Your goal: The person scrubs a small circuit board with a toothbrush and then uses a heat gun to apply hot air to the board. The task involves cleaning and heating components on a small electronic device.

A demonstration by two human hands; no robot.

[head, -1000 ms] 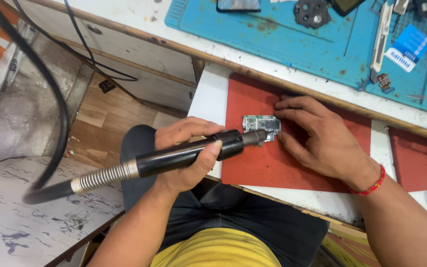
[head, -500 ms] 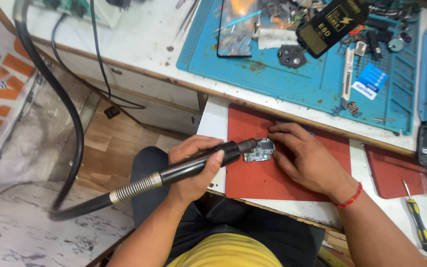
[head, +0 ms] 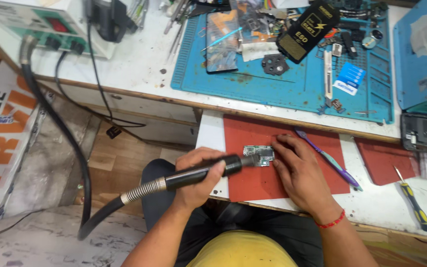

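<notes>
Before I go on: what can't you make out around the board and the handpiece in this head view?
- Tip of the black handpiece: hidden where it meets the small circuit board.
- The board's parts: too small to tell.
- Right hand fingertips: whether they press the board or the red mat is unclear.
- Left hand grips the handpiece; palm hidden.

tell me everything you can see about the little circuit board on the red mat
The circuit board is small, greenish and roughly rectangular, with pale metal shields and tiny parts on its face. It lies flat near the upper middle of the red mat. The right hand pins its right edge with the fingertips, and the black nozzle of the hot-air handpiece, gripped by the left hand, points at its left side. Whether nozzle and board touch is unclear.
</notes>
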